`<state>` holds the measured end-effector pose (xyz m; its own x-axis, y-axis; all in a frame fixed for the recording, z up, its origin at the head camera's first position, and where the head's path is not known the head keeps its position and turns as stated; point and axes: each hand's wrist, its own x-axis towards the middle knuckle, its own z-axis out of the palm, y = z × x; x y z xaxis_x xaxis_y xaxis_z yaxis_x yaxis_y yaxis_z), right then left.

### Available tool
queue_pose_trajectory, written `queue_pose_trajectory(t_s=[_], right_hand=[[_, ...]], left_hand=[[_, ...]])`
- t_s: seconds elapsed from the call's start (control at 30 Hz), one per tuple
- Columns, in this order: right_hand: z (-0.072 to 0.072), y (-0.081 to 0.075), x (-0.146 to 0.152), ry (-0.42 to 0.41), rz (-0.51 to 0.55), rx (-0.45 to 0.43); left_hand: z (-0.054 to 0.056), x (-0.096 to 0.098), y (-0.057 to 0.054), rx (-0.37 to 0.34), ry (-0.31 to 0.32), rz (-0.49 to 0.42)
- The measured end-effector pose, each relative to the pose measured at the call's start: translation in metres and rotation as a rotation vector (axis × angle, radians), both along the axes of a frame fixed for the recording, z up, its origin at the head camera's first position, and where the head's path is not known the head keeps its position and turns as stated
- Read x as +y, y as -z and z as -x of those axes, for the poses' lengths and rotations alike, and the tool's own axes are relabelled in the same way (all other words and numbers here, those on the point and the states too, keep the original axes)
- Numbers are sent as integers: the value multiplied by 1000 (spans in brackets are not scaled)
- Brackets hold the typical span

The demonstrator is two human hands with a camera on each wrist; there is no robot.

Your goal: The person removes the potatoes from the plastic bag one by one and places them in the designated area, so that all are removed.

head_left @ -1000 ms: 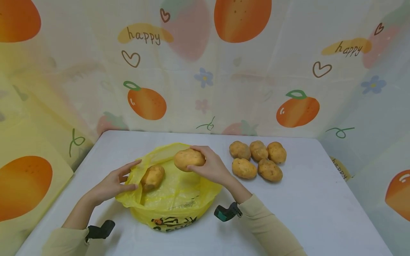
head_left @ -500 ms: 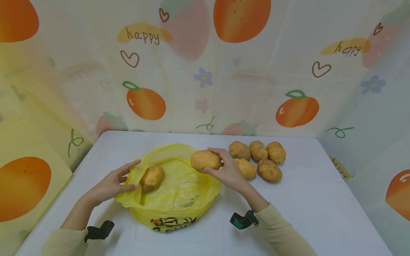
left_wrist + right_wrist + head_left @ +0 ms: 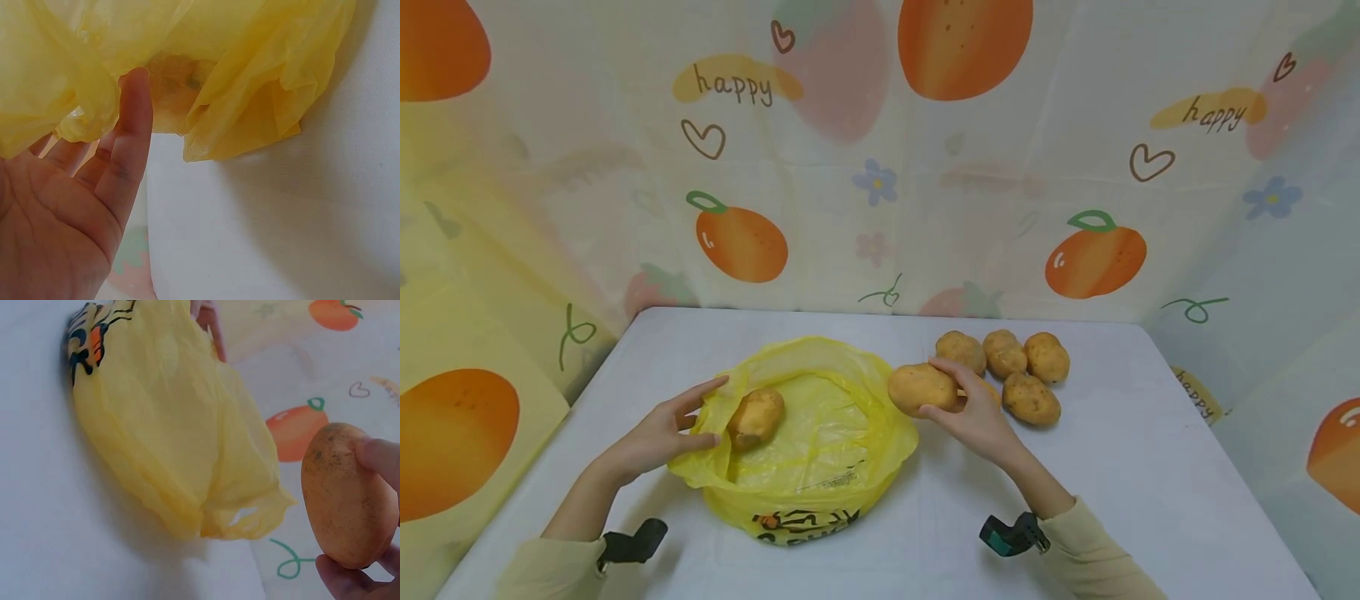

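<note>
A yellow plastic bag stands with its mouth wide on the white table in the head view. One potato lies in its left part. My left hand touches the bag's left rim with spread, fairly straight fingers; in the left wrist view those fingers lie against the yellow plastic, which hides some tips. Just beyond the bag's right rim, my right hand grips another potato between thumb and fingers, above the table. The right wrist view shows this oval potato apart from the bag.
Several potatoes sit in a group at the table's back right; one is largely covered by my right hand and its potato. A fruit-patterned cloth rises behind the white table and along its sides.
My right hand has carried its potato rightward and slightly nearer, from above the bag's mouth to past its right rim. The left hand, the bag and the potato in it look unchanged.
</note>
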<state>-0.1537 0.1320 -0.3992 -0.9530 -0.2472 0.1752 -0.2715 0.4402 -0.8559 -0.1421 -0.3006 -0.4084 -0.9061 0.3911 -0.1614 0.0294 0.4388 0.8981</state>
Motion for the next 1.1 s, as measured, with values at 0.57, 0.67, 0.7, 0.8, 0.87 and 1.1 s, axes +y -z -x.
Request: queue_pose_trajectory(t_s=[0.57, 0.67, 0.7, 0.8, 0.87, 1.1], right_hand=[[-26, 20, 41, 19, -41, -33], [-24, 33, 50, 39, -59, -39], [-24, 35, 52, 44, -68, -36], [-26, 40, 58, 54, -85, -26], [-27, 41, 61, 63, -105, -16], [-31, 48, 68, 68, -167, 0]], left_hand=[[-1, 0, 0, 4, 2, -6], [-1, 0, 0, 8, 2, -2], [-1, 0, 0, 8, 1, -1], [0, 0, 0, 13, 1, 2], [0, 0, 0, 13, 1, 3], [1, -1, 1, 8, 4, 7]])
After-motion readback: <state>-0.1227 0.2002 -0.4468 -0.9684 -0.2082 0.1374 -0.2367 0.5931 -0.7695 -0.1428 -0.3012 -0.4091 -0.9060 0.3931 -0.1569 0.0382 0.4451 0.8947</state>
